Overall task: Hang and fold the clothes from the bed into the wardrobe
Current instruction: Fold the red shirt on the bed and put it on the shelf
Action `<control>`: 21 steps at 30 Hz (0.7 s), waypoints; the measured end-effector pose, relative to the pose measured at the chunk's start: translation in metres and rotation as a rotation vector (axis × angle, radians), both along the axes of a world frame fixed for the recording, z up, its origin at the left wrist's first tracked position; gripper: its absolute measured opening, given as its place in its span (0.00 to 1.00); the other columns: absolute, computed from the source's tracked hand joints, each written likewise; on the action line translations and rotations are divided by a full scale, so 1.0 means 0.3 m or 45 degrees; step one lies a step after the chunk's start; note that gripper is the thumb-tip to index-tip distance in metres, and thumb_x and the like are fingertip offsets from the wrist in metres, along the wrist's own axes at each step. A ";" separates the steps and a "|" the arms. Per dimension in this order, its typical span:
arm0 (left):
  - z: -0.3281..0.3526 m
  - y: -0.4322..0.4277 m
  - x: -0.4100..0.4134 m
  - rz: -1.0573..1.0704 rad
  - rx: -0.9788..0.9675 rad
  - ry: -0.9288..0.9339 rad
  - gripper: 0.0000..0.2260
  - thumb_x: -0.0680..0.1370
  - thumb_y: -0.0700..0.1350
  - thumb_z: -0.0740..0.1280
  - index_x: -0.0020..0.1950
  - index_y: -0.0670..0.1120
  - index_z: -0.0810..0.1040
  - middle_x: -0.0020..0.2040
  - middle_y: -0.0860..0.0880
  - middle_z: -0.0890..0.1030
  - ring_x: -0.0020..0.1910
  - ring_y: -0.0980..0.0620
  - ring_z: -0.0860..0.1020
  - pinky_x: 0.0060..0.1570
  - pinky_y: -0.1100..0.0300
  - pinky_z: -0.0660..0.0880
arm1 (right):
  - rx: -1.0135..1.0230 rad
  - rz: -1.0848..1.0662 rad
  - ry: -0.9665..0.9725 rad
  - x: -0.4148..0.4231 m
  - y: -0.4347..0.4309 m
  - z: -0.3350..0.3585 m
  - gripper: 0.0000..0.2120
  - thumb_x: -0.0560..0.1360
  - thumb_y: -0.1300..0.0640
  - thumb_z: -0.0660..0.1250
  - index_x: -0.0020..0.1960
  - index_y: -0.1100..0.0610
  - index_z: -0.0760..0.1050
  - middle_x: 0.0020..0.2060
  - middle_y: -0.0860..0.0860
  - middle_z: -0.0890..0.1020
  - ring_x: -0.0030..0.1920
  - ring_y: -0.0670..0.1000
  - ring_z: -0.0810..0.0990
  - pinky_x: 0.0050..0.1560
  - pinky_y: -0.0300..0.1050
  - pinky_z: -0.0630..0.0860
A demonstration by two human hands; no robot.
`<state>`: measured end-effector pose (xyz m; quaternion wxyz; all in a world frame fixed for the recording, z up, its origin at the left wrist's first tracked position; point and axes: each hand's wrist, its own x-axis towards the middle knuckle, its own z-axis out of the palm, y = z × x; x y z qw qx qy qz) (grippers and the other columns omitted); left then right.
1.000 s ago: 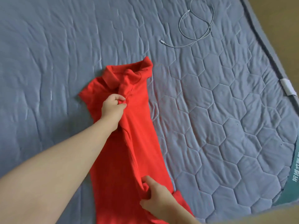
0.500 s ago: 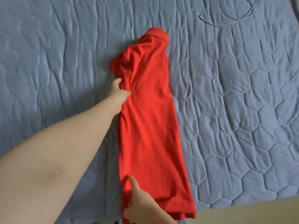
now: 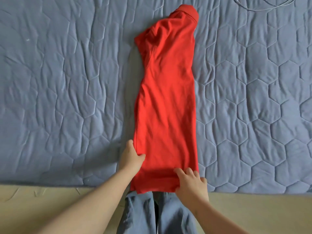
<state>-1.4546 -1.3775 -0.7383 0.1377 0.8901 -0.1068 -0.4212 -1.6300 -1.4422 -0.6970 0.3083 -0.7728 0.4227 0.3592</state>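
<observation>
Red shirt (image 3: 167,92) lies on the bed (image 3: 59,81), folded lengthwise into a long narrow strip, with its collar (image 3: 187,11) at the far end and its hem at the near edge of the mattress, just above the person's trousers (image 3: 140,213). Both hands are at the near end. The left hand (image 3: 130,157) holds the left edge a little above the hem, thumb lying on the cloth and the other fingers beside or under the edge. The right hand (image 3: 190,183) grips the right hem corner, its fingers (image 3: 189,172) spread on top and the thumb tucked under the hem. Holding the two near corners this way probably keeps the strip taut and square, ready for the hem to be carried up toward the collar for a crosswise fold. A thin cable (image 3: 270,4) lies well apart at the far right.
</observation>
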 end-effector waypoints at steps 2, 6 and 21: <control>0.000 0.060 -0.045 0.039 0.064 0.037 0.13 0.73 0.44 0.68 0.50 0.44 0.65 0.53 0.42 0.78 0.48 0.42 0.76 0.42 0.57 0.68 | 0.136 0.009 -0.027 -0.043 0.047 -0.011 0.25 0.73 0.65 0.56 0.66 0.47 0.66 0.60 0.49 0.72 0.61 0.54 0.67 0.57 0.45 0.69; 0.000 0.164 -0.112 0.019 0.154 0.168 0.11 0.74 0.43 0.68 0.53 0.41 0.71 0.53 0.43 0.79 0.51 0.44 0.77 0.47 0.56 0.72 | 0.273 -0.026 -0.053 -0.111 0.128 -0.023 0.21 0.73 0.63 0.57 0.62 0.47 0.71 0.59 0.48 0.72 0.62 0.53 0.67 0.53 0.44 0.72; 0.013 0.276 -0.113 0.249 0.018 0.585 0.07 0.76 0.42 0.68 0.53 0.48 0.77 0.49 0.50 0.81 0.48 0.52 0.79 0.45 0.61 0.74 | -0.274 -0.201 -0.283 -0.240 0.035 -0.033 0.05 0.75 0.60 0.62 0.51 0.57 0.74 0.47 0.50 0.77 0.49 0.55 0.74 0.45 0.46 0.68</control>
